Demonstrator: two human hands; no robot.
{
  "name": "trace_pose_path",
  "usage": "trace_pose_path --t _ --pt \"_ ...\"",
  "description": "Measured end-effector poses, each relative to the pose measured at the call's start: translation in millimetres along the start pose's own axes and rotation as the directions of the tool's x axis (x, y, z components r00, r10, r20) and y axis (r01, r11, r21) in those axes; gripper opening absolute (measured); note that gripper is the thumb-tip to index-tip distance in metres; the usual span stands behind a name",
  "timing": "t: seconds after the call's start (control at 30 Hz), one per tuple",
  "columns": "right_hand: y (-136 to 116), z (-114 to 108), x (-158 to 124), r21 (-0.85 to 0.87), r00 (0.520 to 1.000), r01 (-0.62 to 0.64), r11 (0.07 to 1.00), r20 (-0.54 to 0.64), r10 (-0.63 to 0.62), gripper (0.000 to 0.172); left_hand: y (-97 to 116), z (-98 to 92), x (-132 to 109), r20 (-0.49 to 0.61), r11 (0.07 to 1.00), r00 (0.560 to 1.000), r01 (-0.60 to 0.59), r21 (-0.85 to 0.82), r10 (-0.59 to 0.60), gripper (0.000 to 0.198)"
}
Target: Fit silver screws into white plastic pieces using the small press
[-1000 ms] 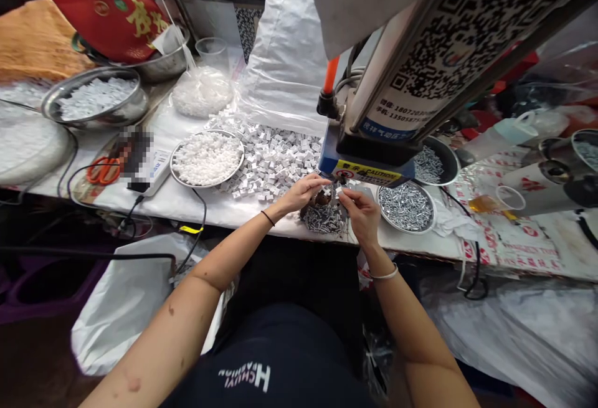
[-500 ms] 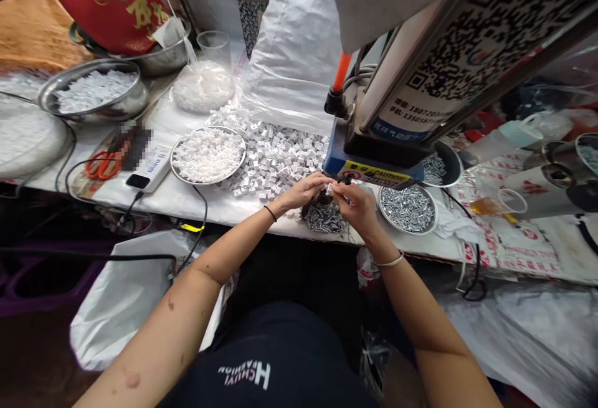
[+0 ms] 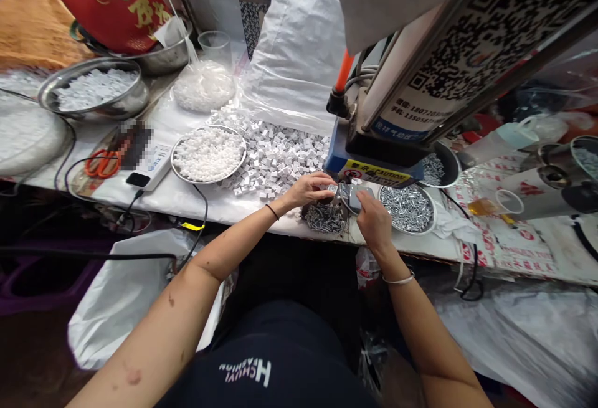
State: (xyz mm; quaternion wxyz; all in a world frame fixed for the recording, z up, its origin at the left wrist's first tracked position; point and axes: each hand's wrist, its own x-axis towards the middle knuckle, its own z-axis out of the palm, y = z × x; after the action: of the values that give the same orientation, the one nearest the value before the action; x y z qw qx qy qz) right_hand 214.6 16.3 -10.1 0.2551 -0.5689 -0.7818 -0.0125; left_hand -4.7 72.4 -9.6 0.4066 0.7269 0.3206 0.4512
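Observation:
My left hand (image 3: 312, 190) is at the press, its thumb and fingertips closed about a small white plastic piece (image 3: 332, 189). That piece is at the dark metal fixture under the blue press head (image 3: 341, 152). My right hand (image 3: 375, 220) lies to the right, fingers curled, with fingertips against a flat grey block (image 3: 359, 198) beside the fixture. Whether anything small is inside those fingers is hidden. Just below the fixture lies a heap of metal pins (image 3: 326, 218). A round dish of metal pins (image 3: 407, 208) stands right of my right hand.
Loose white plastic blocks (image 3: 280, 156) spread left of the press. Farther left are a plate of small white parts (image 3: 208, 154), a white power strip (image 3: 149, 168), orange-handled scissors (image 3: 103, 164) and a steel bowl (image 3: 137, 93). A clear bottle (image 3: 498, 143) lies at right.
My right hand has moved right and down, away from the left fingertips, onto the grey block. My left hand stays at the fixture, its fingers slightly more apart.

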Motion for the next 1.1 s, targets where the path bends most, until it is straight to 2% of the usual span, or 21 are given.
trace_pose_path --t 0.1,0.2,0.27,0.37,0.47,0.57,0.67,0.77,0.9,1.0,1.1 --pt "27.0 13.4 -24.0 -0.131 0.989 0.077 0.988 0.138 -0.059 0.057 1.0 -2.3 2.8 0.030 0.999 0.999 -0.012 0.031 0.012 0.037" --pt "37.4 18.0 -31.7 -0.137 0.974 0.126 0.982 0.207 -0.096 0.060 7.4 -8.3 6.8 0.101 0.998 0.995 0.009 0.060 -0.015 0.034" --pt "34.6 14.2 -25.5 -0.083 0.975 0.103 0.991 0.206 -0.084 0.054 13.8 -14.7 10.8 0.166 0.997 0.986 0.013 0.082 -0.027 0.030" --pt "17.1 3.6 -8.1 0.117 0.990 -0.008 0.993 0.137 -0.008 0.039 20.7 -23.2 16.5 0.259 0.997 0.964 0.035 0.073 -0.053 0.028" --pt "-9.7 -4.1 9.3 0.332 0.995 -0.104 0.938 0.024 0.102 0.029 17.8 -22.5 18.7 0.229 0.972 0.956 0.210 -0.109 -0.181 0.035" --pt "-32.0 -3.3 24.7 0.436 0.985 -0.122 0.892 -0.054 0.161 0.027 8.2 -11.2 16.9 0.147 0.819 0.920 0.390 -0.421 -0.362 0.042" --pt "-41.5 4.8 39.3 0.469 0.985 -0.107 0.876 -0.068 0.157 0.026 0.3 2.1 14.1 0.131 0.647 0.883 0.424 -0.633 -0.451 0.040" --pt "-41.1 13.6 52.1 0.495 0.979 -0.157 0.855 -0.033 0.199 0.024 -5.5 11.2 13.1 0.104 0.580 0.883 0.385 -0.718 -0.457 0.035" --pt "-37.4 16.9 60.2 0.506 0.959 -0.262 0.821 0.044 0.280 0.022 -18.3 17.6 9.9 0.029 0.636 0.887 0.353 -0.686 -0.461 0.031" --pt "-37.3 13.8 56.3 0.481 0.980 -0.184 0.857 0.023 0.197 0.019 -26.9 17.2 2.6 0.034 0.701 0.904 0.353 -0.619 -0.426 0.032" --pt "-41.5 10.2 48.8 0.415 0.995 -0.080 0.906 -0.024 0.099 0.019 -25.6 13.6 -4.9 0.041 0.758 0.929 0.325 -0.566 -0.368 0.035"
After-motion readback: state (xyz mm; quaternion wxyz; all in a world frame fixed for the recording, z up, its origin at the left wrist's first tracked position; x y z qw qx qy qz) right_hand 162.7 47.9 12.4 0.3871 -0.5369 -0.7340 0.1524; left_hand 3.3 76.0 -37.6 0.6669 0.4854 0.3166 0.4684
